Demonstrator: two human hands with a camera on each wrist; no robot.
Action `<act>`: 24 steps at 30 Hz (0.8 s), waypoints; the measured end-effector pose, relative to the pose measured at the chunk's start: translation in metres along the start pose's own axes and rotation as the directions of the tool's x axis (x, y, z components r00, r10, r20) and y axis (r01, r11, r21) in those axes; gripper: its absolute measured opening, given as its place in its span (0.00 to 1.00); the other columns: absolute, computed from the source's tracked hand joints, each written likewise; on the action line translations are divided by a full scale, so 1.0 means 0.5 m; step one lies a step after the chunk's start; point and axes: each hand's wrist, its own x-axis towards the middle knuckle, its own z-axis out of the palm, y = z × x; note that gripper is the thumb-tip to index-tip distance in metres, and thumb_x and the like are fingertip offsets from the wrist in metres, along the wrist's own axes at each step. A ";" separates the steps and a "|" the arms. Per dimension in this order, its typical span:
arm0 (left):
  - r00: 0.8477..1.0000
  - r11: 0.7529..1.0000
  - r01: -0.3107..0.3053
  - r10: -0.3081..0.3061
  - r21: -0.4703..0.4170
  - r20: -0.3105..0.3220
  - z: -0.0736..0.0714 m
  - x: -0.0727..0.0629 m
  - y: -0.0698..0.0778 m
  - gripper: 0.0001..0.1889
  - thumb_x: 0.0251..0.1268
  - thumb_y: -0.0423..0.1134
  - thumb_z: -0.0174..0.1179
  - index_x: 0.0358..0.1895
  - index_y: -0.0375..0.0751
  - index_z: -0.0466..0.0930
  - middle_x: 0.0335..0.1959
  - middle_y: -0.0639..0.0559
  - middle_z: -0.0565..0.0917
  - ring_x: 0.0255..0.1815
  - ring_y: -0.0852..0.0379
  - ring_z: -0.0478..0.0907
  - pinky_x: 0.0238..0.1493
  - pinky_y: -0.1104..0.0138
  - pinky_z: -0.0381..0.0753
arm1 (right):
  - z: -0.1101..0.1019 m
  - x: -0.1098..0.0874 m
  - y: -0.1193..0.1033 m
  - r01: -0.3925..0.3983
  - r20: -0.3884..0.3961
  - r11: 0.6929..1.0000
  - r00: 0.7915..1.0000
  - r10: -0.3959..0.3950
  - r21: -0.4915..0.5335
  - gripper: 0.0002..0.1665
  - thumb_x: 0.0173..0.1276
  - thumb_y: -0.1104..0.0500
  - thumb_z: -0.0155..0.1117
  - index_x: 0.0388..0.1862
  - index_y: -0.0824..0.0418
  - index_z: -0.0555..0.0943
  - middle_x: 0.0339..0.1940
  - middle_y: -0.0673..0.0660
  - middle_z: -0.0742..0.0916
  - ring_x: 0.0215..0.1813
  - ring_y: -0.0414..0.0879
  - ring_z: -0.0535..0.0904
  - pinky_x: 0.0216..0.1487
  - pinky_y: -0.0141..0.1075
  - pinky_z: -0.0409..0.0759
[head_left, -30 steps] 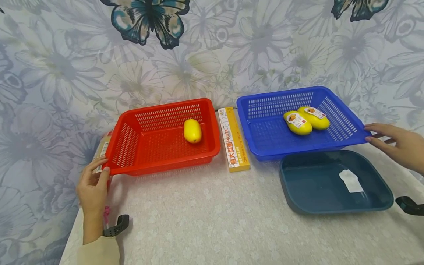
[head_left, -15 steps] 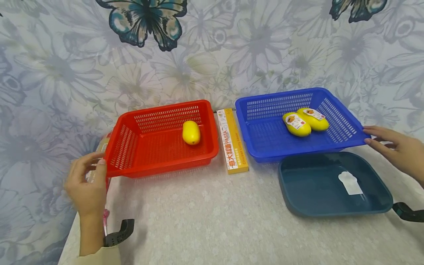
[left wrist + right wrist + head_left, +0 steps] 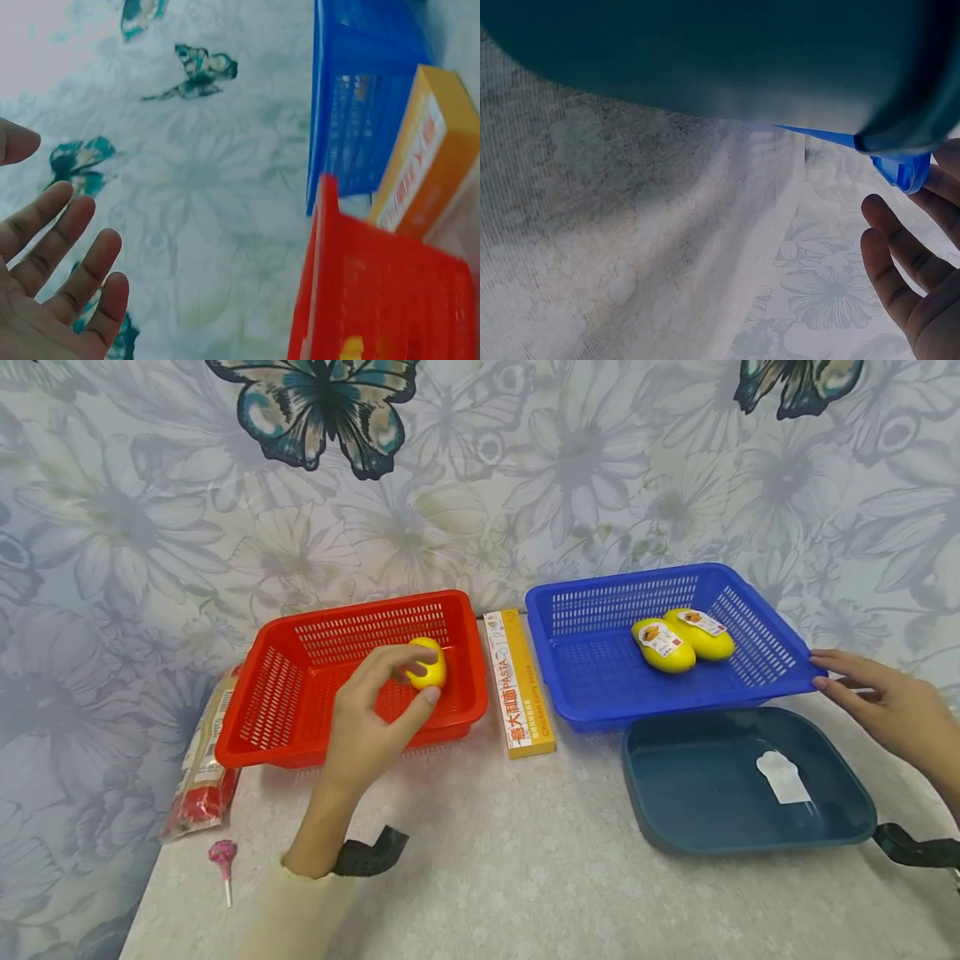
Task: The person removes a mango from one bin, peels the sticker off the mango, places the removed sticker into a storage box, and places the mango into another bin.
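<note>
In the head view my left hand (image 3: 367,727) hovers over the front of the red basket (image 3: 300,752), thumb and fingers spread apart. A yellow mango-like fruit (image 3: 429,672) lies inside, partly hidden behind the fingertips; I see no grip on it. The left wrist view also shows this hand (image 3: 64,277) with nothing in it. At the right, my right hand (image 3: 892,702) pinches the rim corner of the blue basket (image 3: 600,693) between thumb and fingers. Two labelled yellow fruits (image 3: 663,645) lie side by side in that basket.
Between the baskets lies a pasta box (image 3: 519,685). A dark teal basin (image 3: 705,785) with a white label stands in front of the blue basket. Left of the red basket are a clear plastic packet (image 3: 202,785) and a pink lollipop (image 3: 222,853). A patterned wall closes the back.
My left hand has let go of the red basket's left front corner and moved right, over the basket towards the fruit. My right hand stays at the blue basket's corner.
</note>
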 end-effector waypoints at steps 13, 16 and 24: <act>0.977 0.995 0.052 -0.034 -0.080 0.212 0.164 0.120 -0.037 0.19 0.67 0.46 0.65 0.59 0.49 0.80 0.52 0.57 0.81 0.51 0.59 0.75 0.48 0.59 0.77 | 0.011 0.003 -0.016 -0.014 0.036 0.999 0.999 0.012 0.044 0.30 0.80 0.46 0.53 0.71 0.63 0.72 0.70 0.71 0.71 0.64 0.79 0.67 0.54 0.73 0.66; 0.965 0.996 0.061 -0.041 -0.072 0.258 0.193 0.137 -0.041 0.20 0.68 0.48 0.64 0.60 0.49 0.79 0.53 0.57 0.80 0.51 0.57 0.75 0.51 0.59 0.77 | 0.012 0.003 -0.019 -0.022 0.061 0.999 0.998 0.021 0.025 0.31 0.80 0.45 0.52 0.73 0.61 0.71 0.70 0.73 0.70 0.66 0.79 0.65 0.55 0.74 0.63; 0.930 0.994 0.107 -0.101 0.002 0.354 0.246 0.195 -0.045 0.23 0.67 0.54 0.63 0.62 0.51 0.77 0.56 0.59 0.78 0.52 0.61 0.73 0.52 0.63 0.77 | 0.011 0.001 -0.013 -0.018 0.002 1.000 1.000 0.018 -0.011 0.32 0.78 0.48 0.57 0.73 0.63 0.70 0.70 0.73 0.71 0.57 0.80 0.72 0.48 0.71 0.70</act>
